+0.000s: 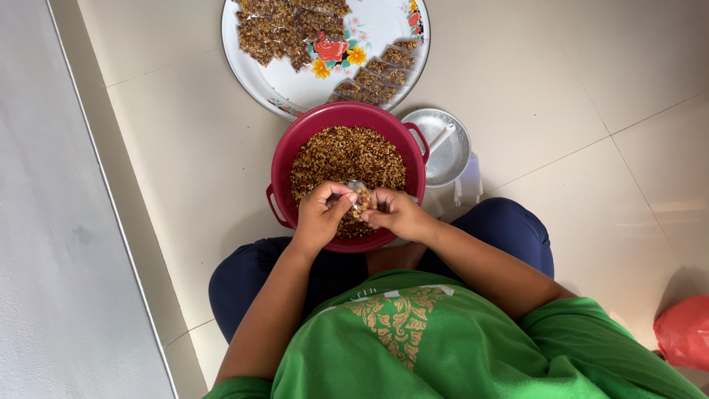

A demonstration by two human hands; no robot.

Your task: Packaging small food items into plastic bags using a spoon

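Left hand: our left hand (323, 209) is closed in a pinch on one side of a small packet of grain mix (362, 199), fingers curled inward.
Right hand: our right hand (395, 212) grips the opposite side of the same packet, thumb and fingers pressed together on it.
Packet position: we hold the packet between both hands, directly above the near half of the red bowl (284, 159).
Bowl contents: the bowl holds a loose brown grain mixture (347, 155) that reaches close to the rim.
Bowl position: the bowl sits on the tiled floor (561, 96), between our knees, handles at left and right.
Metal lid: a small round metal dish (450, 155) lies just beside the bowl on its right, with a white utensil (442, 137) resting in it.
Tray: a round white floral tray (384, 22) lies beyond the bowl and carries rows of filled packets (284, 29).
Far right: a red bag (683, 332) lies at the frame edge.
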